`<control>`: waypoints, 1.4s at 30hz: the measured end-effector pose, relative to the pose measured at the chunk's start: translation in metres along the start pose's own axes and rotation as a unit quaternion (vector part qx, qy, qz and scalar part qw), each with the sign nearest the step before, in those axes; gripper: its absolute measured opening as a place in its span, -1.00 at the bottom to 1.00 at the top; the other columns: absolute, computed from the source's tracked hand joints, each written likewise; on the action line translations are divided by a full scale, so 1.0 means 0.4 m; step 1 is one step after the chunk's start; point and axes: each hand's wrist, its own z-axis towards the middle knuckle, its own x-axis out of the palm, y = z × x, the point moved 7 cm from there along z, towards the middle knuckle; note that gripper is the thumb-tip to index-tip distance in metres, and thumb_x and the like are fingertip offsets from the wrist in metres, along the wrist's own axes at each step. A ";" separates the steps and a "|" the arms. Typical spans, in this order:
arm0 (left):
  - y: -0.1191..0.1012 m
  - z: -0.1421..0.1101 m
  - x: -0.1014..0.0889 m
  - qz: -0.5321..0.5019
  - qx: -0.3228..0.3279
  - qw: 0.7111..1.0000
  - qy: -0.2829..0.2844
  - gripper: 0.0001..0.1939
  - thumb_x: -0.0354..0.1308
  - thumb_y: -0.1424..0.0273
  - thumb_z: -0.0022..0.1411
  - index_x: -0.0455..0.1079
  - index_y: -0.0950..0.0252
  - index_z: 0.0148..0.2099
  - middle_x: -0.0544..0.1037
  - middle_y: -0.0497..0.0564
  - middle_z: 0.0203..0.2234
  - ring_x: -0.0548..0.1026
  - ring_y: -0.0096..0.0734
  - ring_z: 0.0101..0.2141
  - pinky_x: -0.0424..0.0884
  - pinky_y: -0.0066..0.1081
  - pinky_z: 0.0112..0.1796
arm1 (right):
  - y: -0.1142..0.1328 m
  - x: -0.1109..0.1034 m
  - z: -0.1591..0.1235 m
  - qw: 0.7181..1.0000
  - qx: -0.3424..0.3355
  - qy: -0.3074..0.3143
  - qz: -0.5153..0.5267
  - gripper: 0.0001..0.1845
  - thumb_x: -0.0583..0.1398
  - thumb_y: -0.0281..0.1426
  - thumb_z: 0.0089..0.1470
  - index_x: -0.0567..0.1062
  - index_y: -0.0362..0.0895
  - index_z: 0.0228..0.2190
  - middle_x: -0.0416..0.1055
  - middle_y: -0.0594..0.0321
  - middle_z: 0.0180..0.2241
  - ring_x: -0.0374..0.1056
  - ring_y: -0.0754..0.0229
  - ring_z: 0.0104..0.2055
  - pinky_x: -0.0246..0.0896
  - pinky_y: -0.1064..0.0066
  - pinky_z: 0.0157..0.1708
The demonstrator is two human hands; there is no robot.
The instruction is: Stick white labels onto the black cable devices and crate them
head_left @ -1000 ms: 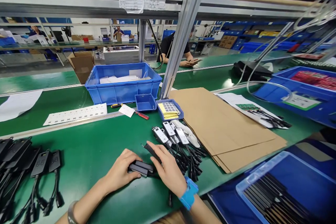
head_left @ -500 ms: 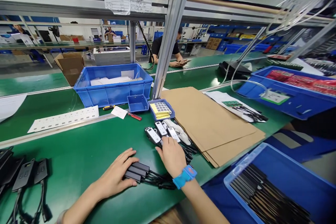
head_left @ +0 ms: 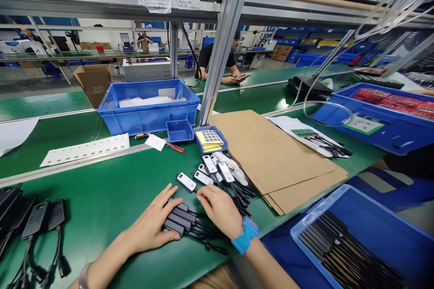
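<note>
The left hand [head_left: 147,226] lies palm down with its thumb spread from the fingers, the thumb at the near side of a row of black modules [head_left: 181,220] and the fingers over their left ends. The right hand [head_left: 222,210] is bent at the wrist, its fingers curled and drawn together just beside the cable end of a single white-faced unit [head_left: 186,182]; whether they are clamped on its cable cannot be told. A blue wristband [head_left: 247,235] is worn on the right wrist.

The row of modules rests on the green bench [head_left: 111,203], between the two hands; the white-faced unit lies just beyond it. The right hand partly covers the cables. Beyond the right hand is a cluster of white-faced units [head_left: 225,172], near brown cardboard sheets [head_left: 271,153]. Further back stand a small blue tray [head_left: 179,137], a large blue bin [head_left: 149,117] and a slanted metal post [head_left: 220,54]. More black devices [head_left: 35,219] lie to the left, well apart from the hands.

The modules lie side by side, long axes slanting from far left to near right, cables leaving rightward. The single white-faced unit slants likewise, its cable end towards the right hand.
</note>
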 end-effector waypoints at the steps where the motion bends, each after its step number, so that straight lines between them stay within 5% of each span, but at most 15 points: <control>1: 0.004 -0.001 -0.001 -0.002 -0.006 1.000 -0.005 -0.23 0.26 0.13 0.10 0.07 0.07 0.31 -0.06 0.11 0.35 -0.17 0.09 0.32 0.00 0.10 0.22 | -0.013 0.000 0.014 0.999 0.031 0.000 -0.033 -0.83 0.08 -0.44 0.22 0.49 -0.14 -0.29 0.42 0.13 -0.29 0.36 0.08 -0.22 0.23 0.31 -0.22; 5: 0.012 -0.010 -0.001 0.016 -0.020 1.000 -0.011 -0.18 0.31 0.13 0.04 0.07 0.09 0.30 -0.13 0.12 0.36 -0.17 0.11 0.32 0.01 0.08 0.22 | -0.018 0.020 0.041 0.993 0.053 0.035 -0.095 -0.88 0.14 -0.53 0.13 0.47 -0.18 -0.28 0.44 0.07 -0.27 0.37 0.01 -0.18 0.24 0.25 -0.16; 10: 0.005 -0.022 0.006 0.011 -0.034 0.999 -0.017 0.06 0.29 0.23 0.06 -0.35 0.09 0.39 -0.38 0.11 0.37 -0.21 0.07 0.32 -0.01 0.04 0.24 | 0.014 0.004 -0.005 0.999 -0.002 0.041 0.032 -0.85 0.13 -0.58 0.11 0.44 -0.10 -0.37 0.42 0.24 -0.32 0.35 0.14 -0.20 0.25 0.34 -0.17; 12: -0.003 -0.025 0.009 0.000 -0.024 1.000 -0.017 0.09 0.29 0.27 0.06 -0.42 0.10 0.39 -0.35 0.09 0.38 -0.24 0.06 0.32 -0.08 0.04 0.25 | 0.035 0.011 -0.027 0.993 -0.030 0.065 0.093 -0.84 0.19 -0.46 0.10 0.44 -0.12 -0.22 0.41 0.16 -0.19 0.32 0.08 -0.07 0.24 0.27 -0.07; 16: -0.002 -0.038 0.011 -0.054 -0.023 0.998 -0.001 0.04 0.14 0.48 0.14 -0.58 0.10 0.37 -0.43 0.04 0.37 -0.33 -0.05 0.33 -0.17 0.04 0.27 | 0.088 0.077 -0.062 0.983 -0.070 0.123 0.119 0.22 0.42 -0.20 -0.30 -0.02 -0.28 0.27 0.08 -0.18 0.18 0.06 -0.22 0.19 0.05 -0.02 0.15; 18: 0.006 -0.047 0.008 -0.128 -0.042 0.991 0.002 0.01 0.10 0.52 0.16 -0.58 0.07 0.37 -0.40 0.04 0.37 -0.29 -0.09 0.33 -0.18 0.03 0.27 | 0.099 0.107 -0.068 0.985 -0.054 0.116 0.119 0.26 0.41 -0.28 -0.27 -0.15 -0.24 0.31 0.08 -0.17 0.16 0.05 -0.23 0.18 0.00 -0.07 0.16; 20: 0.008 -0.054 -0.001 -0.249 -0.055 0.966 -0.035 0.03 0.17 0.44 0.16 -0.55 0.05 0.37 -0.28 0.07 0.38 -0.19 -0.11 0.33 -0.17 0.00 0.27 | 0.108 0.122 -0.070 0.981 -0.031 0.104 0.160 0.18 0.36 -0.35 -0.18 -0.17 -0.19 0.32 0.11 -0.10 0.12 0.06 -0.17 0.17 0.01 -0.03 0.16; 23: 0.004 -0.067 -0.008 -0.430 -0.098 0.881 -0.170 0.10 0.30 0.25 0.08 -0.45 0.08 0.39 -0.13 0.14 0.36 -0.09 -0.07 0.31 -0.11 -0.03 0.26 | 0.134 0.118 -0.067 0.957 0.002 0.095 0.275 0.14 0.32 -0.37 -0.11 -0.22 -0.15 0.33 0.10 -0.04 0.11 0.08 -0.08 0.18 0.06 0.08 0.17; 25: -0.012 -0.076 0.013 -0.501 -0.166 0.819 -0.227 0.00 0.25 0.12 0.12 -0.30 0.14 0.40 0.00 0.18 0.33 0.01 -0.02 0.29 -0.03 -0.04 0.25 | 0.164 0.094 -0.063 0.938 0.021 0.060 0.341 0.09 0.27 -0.36 -0.02 -0.27 -0.10 0.33 0.07 -0.01 0.14 0.09 -0.03 0.20 0.08 0.12 0.17; 27: -0.050 -0.076 0.022 -0.526 -0.214 0.789 -0.237 -0.14 0.12 0.04 0.20 -0.17 0.20 0.39 0.16 0.19 0.28 0.11 0.00 0.25 0.04 -0.05 0.23 | 0.200 0.057 -0.061 0.929 0.013 0.002 0.371 -0.02 0.18 -0.34 0.11 -0.32 -0.06 0.33 0.00 0.00 0.22 -0.03 -0.02 0.27 0.01 0.08 0.21; 29: -0.094 -0.067 -0.023 -0.487 -0.204 0.812 -0.247 -0.18 0.10 0.04 0.21 -0.13 0.21 0.38 0.21 0.16 0.25 0.13 -0.02 0.24 0.07 -0.09 0.22 | 0.233 0.021 -0.063 0.927 -0.022 -0.034 0.373 -0.12 0.11 -0.34 0.18 -0.31 -0.02 0.33 -0.12 0.07 0.30 -0.27 -0.03 0.35 -0.15 -0.01 0.27; 31: -0.128 -0.052 -0.101 -0.377 -0.173 0.878 -0.238 -0.17 0.15 0.10 0.19 -0.14 0.16 0.38 0.18 0.12 0.26 0.11 -0.06 0.25 0.07 -0.13 0.22 | 0.246 -0.002 -0.068 0.918 -0.064 -0.030 0.391 -0.12 0.14 -0.36 0.14 -0.24 -0.02 0.33 -0.21 0.17 0.35 -0.43 -0.03 0.38 -0.28 -0.04 0.30; 34: -0.136 -0.025 -0.165 -0.151 -0.160 0.965 -0.142 -0.15 0.18 0.13 0.16 -0.15 0.11 0.38 0.25 0.15 0.17 0.27 -0.03 0.14 0.20 -0.07 0.14 | 0.179 -0.018 -0.070 0.870 -0.031 -0.057 0.489 -0.19 0.14 -0.44 0.08 -0.05 0.02 0.30 -0.14 0.25 0.35 -0.29 0.02 0.38 -0.27 0.01 0.32; 38: -0.076 -0.009 -0.103 0.089 -0.165 0.982 -0.026 -0.01 0.38 0.26 -0.07 -0.01 0.22 0.35 0.35 0.25 0.04 0.33 0.11 0.05 0.22 0.08 0.09 | 0.050 0.008 -0.069 0.761 0.088 -0.150 0.625 -0.46 0.06 -0.43 0.15 0.24 0.04 0.17 0.15 0.27 0.25 0.01 0.10 0.30 -0.11 0.07 0.29; 42: -0.028 -0.020 -0.009 0.097 -0.129 0.987 -0.009 0.18 0.44 0.09 -0.20 -0.11 0.17 0.37 0.18 0.27 0.24 0.05 0.20 0.25 -0.14 0.19 0.22 | 0.036 0.060 -0.057 0.700 0.125 -0.142 0.689 -0.57 0.06 -0.29 0.22 0.32 -0.01 0.12 0.25 0.21 0.19 0.09 0.09 0.26 -0.10 0.09 0.29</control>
